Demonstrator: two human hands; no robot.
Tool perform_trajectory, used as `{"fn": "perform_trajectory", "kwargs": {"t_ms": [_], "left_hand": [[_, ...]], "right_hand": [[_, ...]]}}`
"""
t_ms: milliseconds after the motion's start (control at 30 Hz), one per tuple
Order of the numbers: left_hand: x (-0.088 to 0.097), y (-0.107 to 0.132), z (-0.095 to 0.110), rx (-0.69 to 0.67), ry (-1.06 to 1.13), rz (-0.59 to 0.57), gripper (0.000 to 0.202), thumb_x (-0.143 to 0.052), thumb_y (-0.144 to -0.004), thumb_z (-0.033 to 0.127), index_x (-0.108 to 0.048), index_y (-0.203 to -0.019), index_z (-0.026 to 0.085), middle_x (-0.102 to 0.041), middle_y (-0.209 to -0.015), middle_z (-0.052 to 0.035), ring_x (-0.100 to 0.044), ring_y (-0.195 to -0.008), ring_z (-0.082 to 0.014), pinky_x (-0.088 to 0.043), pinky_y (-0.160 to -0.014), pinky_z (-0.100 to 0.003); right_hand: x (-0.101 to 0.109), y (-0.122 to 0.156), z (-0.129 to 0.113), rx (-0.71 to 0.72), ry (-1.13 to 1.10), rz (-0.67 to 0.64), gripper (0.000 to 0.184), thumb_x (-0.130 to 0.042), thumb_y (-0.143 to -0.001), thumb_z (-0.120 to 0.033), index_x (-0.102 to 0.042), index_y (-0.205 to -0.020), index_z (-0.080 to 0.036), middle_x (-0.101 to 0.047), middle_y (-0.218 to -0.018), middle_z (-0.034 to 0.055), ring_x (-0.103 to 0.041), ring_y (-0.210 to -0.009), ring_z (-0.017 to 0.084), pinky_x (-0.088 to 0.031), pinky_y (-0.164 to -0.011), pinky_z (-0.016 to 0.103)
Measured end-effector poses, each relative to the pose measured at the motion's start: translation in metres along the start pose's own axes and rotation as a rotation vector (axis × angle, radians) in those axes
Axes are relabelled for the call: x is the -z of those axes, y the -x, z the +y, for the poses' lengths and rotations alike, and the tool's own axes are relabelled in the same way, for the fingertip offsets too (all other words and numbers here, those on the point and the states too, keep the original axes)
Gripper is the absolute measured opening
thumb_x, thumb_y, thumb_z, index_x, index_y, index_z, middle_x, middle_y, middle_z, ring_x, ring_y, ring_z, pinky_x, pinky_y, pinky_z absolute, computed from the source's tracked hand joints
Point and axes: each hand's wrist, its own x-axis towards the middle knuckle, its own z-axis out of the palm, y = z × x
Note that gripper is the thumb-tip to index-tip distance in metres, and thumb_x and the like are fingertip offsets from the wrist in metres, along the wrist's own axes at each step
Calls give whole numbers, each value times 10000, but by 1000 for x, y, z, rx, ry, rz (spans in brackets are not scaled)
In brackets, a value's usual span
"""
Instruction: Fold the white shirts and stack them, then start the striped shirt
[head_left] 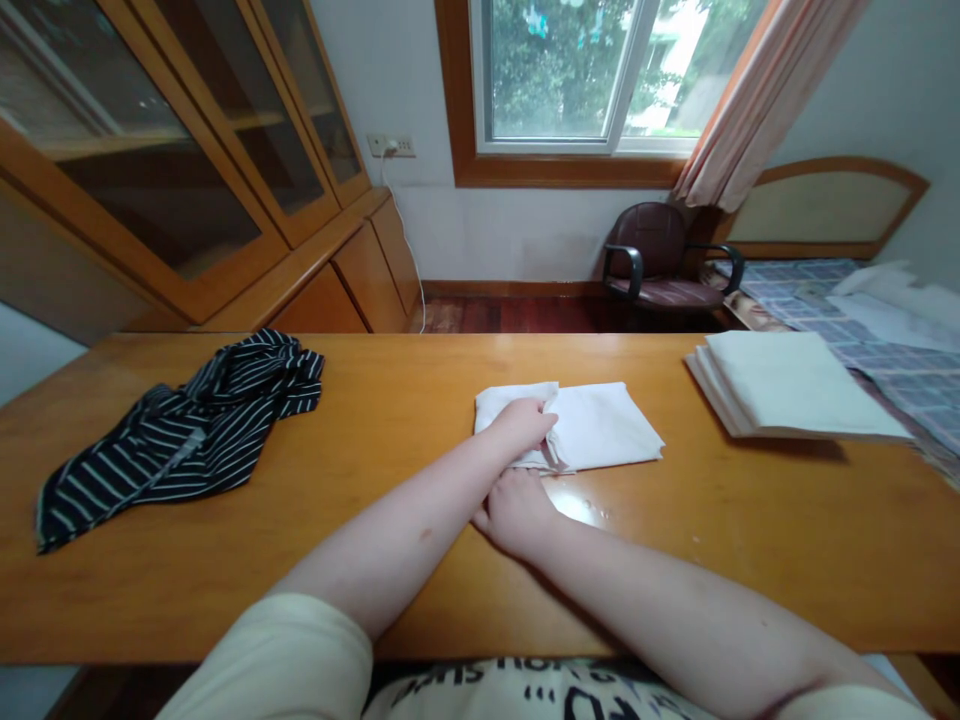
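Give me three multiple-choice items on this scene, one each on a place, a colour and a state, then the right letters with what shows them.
1. Where does the stack of folded white cloths lie?
A) On the chair
B) On the table
C) On the windowsill

2. What colour is the crumpled garment?
A) Plain red
B) Solid yellow
C) Dark with light stripes

3. What state is the white cloth under the left hand in?
A) Folded flat
B) Balled up
C) Hanging off the table

1: B, it sits at the table's right end.
2: C, stripes run across it.
3: A, it lies in a flat folded shape.
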Motion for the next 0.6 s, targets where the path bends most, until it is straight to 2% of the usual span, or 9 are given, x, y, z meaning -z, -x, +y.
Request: {"fn": "perform_trajectory", "kwargs": {"t_ms": [133,233,300,367,433,467,533,567,600], "left_hand": [[-3,-1,-9,45,-29,-47,206,-580,-767,345,-580,-665,166,-565,-473,-2,-531,-410,-130,-406,-445,-229],[-5,3,-11,52,-10,-89,246,-542,-805,367,-560,-663,167,-553,-466,3,-543,-425,-127,-416,-454,-222],[-3,10,-12,22,50,-115,206,-530,-820,339,-551,-706,170,-560,-510,11,-573,-487,-120,-438,-494,-210],[5,20,-13,-36,158,-123,130,-526,-822,288,-548,-767,172,-566,-566,18,-585,-545,-111,-454,-539,-206],[18,33,-17,-102,207,-21,92,-505,-827,257,-545,-801,179,-554,-591,21,-572,-567,-113,-458,-569,-221],[26,42,-20,-134,170,86,95,-488,-833,254,-545,-802,185,-551,-603,19,-565,-581,-121,-458,-586,-237],[37,61,-29,-202,-35,312,103,-492,-832,271,-558,-807,197,-591,-700,-12,-581,-690,-157,-464,-671,-283],[40,71,-35,-234,-166,378,107,-517,-825,291,-574,-843,202,-618,-789,-35,-590,-780,-185,-462,-734,-314],[41,82,-41,-262,-304,396,146,-560,-808,321,-588,-890,204,-632,-887,-62,-585,-874,-217,-452,-795,-347]], "right_hand": [[0,5,-9,-14,46,-6,465,-389,-930,-410,-616,-1170,-83,-655,-1076,213,-609,-977,339,-451,-827,465],[4,17,-19,-11,116,33,481,-454,-906,-384,-591,-1198,-28,-617,-1132,253,-568,-1042,353,-426,-877,464],[16,28,-19,62,122,8,467,-511,-872,-375,-619,-1157,-20,-611,-1149,259,-559,-1056,349,-425,-875,432],[37,36,-8,128,41,-78,371,-511,-862,-376,-691,-1003,-84,-670,-1039,206,-606,-949,303,-448,-771,363],[60,36,15,96,-102,-165,329,-431,-903,-351,-699,-814,-181,-696,-764,83,-613,-670,200,-417,-621,290],[71,33,30,101,-151,-138,327,-429,-908,-356,-685,-784,-196,-685,-722,55,-592,-624,176,-394,-593,272],[84,19,63,-36,-174,66,334,-420,-916,-375,-660,-770,-194,-675,-718,48,-585,-647,170,-375,-601,262],[86,10,79,-152,-186,203,334,-408,-924,-387,-655,-821,-186,-683,-769,59,-596,-699,177,-380,-625,263],[85,0,93,-257,-207,320,329,-418,-922,-407,-649,-911,-173,-693,-857,77,-607,-772,188,-390,-661,264]]}}
